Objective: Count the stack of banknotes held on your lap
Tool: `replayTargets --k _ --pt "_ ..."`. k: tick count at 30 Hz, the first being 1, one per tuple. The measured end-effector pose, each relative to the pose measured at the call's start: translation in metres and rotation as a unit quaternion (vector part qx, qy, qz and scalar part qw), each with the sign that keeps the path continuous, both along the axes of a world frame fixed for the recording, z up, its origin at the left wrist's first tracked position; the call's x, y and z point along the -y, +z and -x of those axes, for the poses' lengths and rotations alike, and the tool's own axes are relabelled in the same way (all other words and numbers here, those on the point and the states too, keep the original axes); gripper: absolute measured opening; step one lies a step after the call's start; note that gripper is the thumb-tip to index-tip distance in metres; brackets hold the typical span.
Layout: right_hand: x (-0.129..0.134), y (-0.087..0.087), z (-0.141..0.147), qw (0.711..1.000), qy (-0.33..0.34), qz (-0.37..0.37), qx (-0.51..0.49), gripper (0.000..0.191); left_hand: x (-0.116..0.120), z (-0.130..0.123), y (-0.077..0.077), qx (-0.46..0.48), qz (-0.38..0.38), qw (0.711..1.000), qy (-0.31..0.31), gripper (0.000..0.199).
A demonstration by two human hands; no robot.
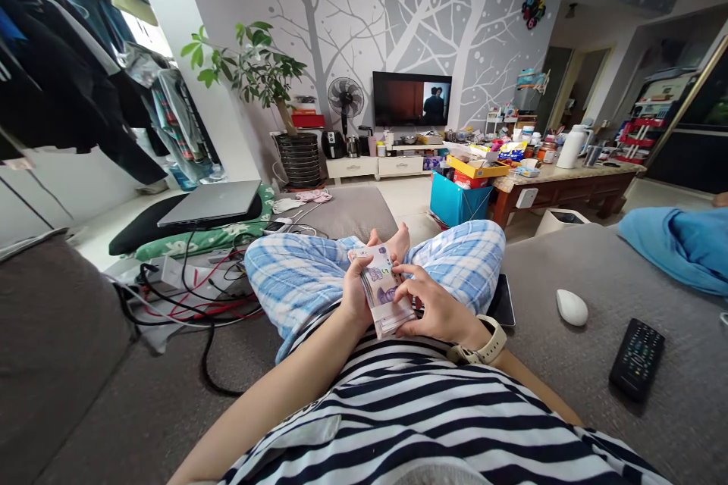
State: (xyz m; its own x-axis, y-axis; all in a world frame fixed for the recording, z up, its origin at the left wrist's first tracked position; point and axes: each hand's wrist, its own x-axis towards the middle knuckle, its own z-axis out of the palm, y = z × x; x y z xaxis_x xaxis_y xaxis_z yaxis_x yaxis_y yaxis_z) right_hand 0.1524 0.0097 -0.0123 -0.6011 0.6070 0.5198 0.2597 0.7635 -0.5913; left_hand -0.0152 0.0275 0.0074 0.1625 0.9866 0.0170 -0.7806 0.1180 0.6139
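Observation:
A thick stack of purple-tinted banknotes point(382, 289) is held above my crossed legs, its long side running away from me. My left hand point(356, 292) wraps the stack's left edge, thumb lying on the top note. From the right, my right hand point(428, 305) grips the other edge, with fingers bent over the top note and the thumb low near the closest corner. The fingers beneath the stack are hidden. Around my right wrist is a pale watch point(489, 341). Blue checked trousers point(455, 261) cover my legs under the notes.
On the sofa point(546, 386) to my right are a white mouse point(572, 308), a black remote control point(637, 358) and a dark phone or tablet point(503, 301). Tangled cables point(199, 303) and a closed laptop point(210, 203) lie left. A cluttered coffee table point(569, 178) stands ahead right.

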Motion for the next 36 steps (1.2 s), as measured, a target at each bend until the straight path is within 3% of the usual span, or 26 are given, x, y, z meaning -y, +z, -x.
replayTargets --k 6,10,18,36 --pt "-0.0021 -0.0002 -0.0015 1.000 0.016 0.014 -0.013 0.047 -0.0023 0.0035 -0.0042 0.009 -0.002 1.000 -0.007 0.033" --pt "-0.0028 0.0010 -0.0034 0.999 0.030 0.027 -0.007 0.048 -0.0040 0.0044 -0.0064 0.008 0.002 1.000 0.000 0.043" --pt "-0.0029 0.0003 -0.0034 0.999 0.029 0.032 -0.028 0.041 -0.0020 0.0035 -0.0045 0.024 -0.010 1.000 -0.016 0.042" --pt "-0.0040 0.0032 -0.0056 0.996 0.047 0.068 -0.034 0.039 0.0015 0.0018 0.0010 0.011 -0.030 0.999 -0.009 0.061"
